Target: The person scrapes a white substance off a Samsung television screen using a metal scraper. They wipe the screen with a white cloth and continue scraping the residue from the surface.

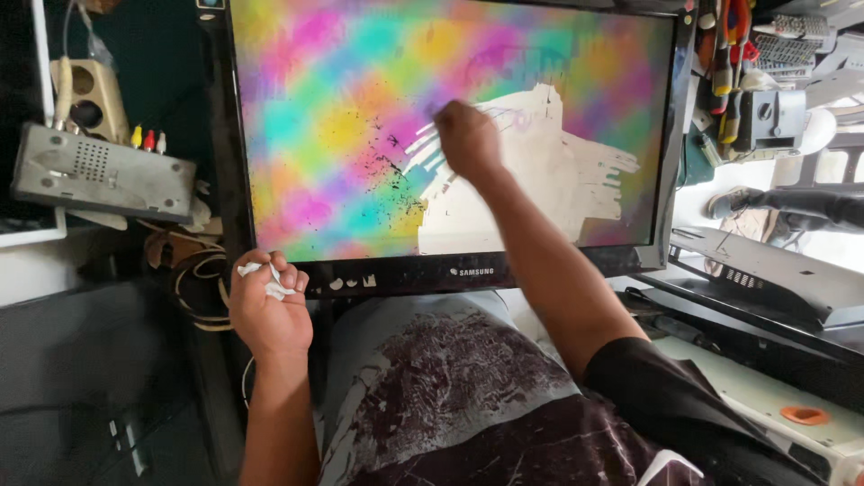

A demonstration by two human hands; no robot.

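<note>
Flat-screen monitor point(360, 135), propped upright against the person's lap, its rainbow film partly stripped: right hand point(466, 139) pinched closed, seemingly scraping film, left hand point(268, 306) steadying the bottom bezel, fisted around white scraps point(270, 281).

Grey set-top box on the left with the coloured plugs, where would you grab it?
Take the grey box across its two long edges near the middle, coming from the front right. It lies flat and tilted, and the yellow, red and white plugs and cables crowd its rear edge, so avoid that side.
</note>
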